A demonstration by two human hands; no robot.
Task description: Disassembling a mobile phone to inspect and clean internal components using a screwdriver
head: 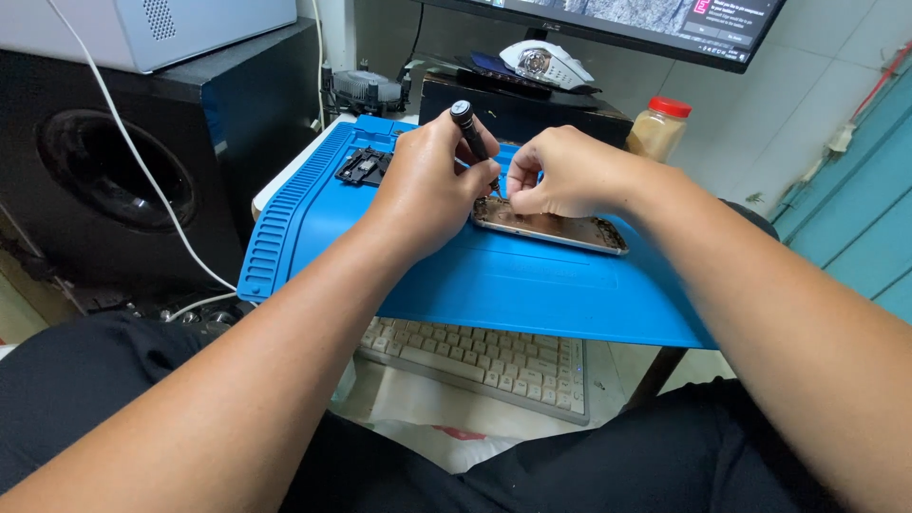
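Holding screwdriver [467, 126] in left hand [427, 190], right hand [560, 176] on opened phone [551, 228]

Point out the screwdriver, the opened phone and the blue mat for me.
screwdriver [467, 126], head view, on its black handle above the left hand.
opened phone [570, 231], head view, on its exposed inside.
blue mat [494, 285], head view, on bare surface in front of the phone.

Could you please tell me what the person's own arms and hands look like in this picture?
Both forearms are bare, with no sleeves in view. The left hand and the right hand wear no gloves, and no rings, watch or wristband show. The fingernails are short and unpainted. Dark trousers cover the lap below the arms.
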